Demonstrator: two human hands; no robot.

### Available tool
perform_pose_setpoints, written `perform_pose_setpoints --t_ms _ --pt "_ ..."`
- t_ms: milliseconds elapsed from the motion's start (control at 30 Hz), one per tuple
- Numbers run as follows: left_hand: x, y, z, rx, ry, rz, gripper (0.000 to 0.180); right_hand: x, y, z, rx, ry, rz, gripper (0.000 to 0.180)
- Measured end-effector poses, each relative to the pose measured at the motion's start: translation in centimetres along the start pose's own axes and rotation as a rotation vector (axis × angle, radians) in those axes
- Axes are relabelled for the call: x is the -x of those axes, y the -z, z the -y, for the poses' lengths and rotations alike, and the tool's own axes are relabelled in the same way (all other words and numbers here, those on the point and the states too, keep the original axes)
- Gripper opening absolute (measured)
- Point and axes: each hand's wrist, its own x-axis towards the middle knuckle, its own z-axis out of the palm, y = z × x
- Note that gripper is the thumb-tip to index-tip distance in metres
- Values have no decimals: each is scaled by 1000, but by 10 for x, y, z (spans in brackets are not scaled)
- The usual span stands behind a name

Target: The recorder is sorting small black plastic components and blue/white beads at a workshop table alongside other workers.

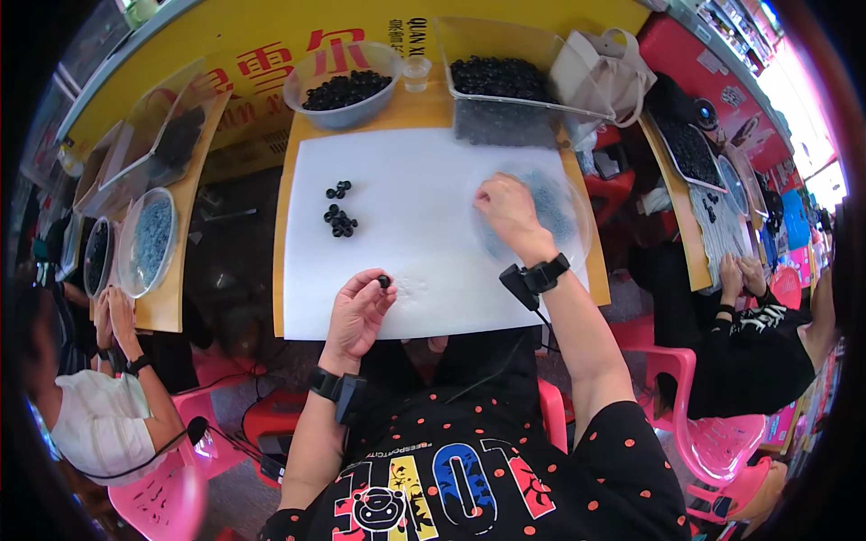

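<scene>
Between the thumb and fingers of my left hand [356, 316], near the front edge of the white sheet [406, 180], is a small round black part [384, 281]. My right hand [510, 212] is over the left side of a shallow clear round tray [587, 236], which holds a heap of tiny pale blue, see-through pieces [550, 203]. Its fingers are pinched together, and anything between them is too small to make out. Several round black parts [341, 222] lie in two loose clusters on the left half of the sheet. Small clear bits [413, 290] lie right of my left hand.
At the table's back stand a clear bowl [347, 115] and a clear bin [505, 132], both with black parts, with a small clear cup [416, 76] between. A beige bag [603, 77] is behind the bin. Co-workers sit at tables left [155, 302] and right [675, 225].
</scene>
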Motion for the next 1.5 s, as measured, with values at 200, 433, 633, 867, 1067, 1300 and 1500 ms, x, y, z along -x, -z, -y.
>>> perform_pose_setpoints --t_ms 200,433,633,867,1067,1300,1500 --pt "1 -18 -8 92 -9 -54 20 23 54 64 -494 27 -51 12" --pt "12 -37 -13 41 -33 4 16 63 63 146 -727 110 -1 11" --pt "16 -33 -10 -6 -112 -14 16 68 50 154 -529 308 -100 12" --pt "16 -23 -2 -12 -126 -70 13 80 37 167 -397 389 -139 11" --pt "16 5 -4 236 -87 -30 18 37 29 160 -774 93 144 17" --pt "12 19 -2 318 -98 52 18 -19 -64 153 -672 187 66 15" --pt "13 18 -5 368 -85 51 17 -13 -55 156 -826 52 39 16"
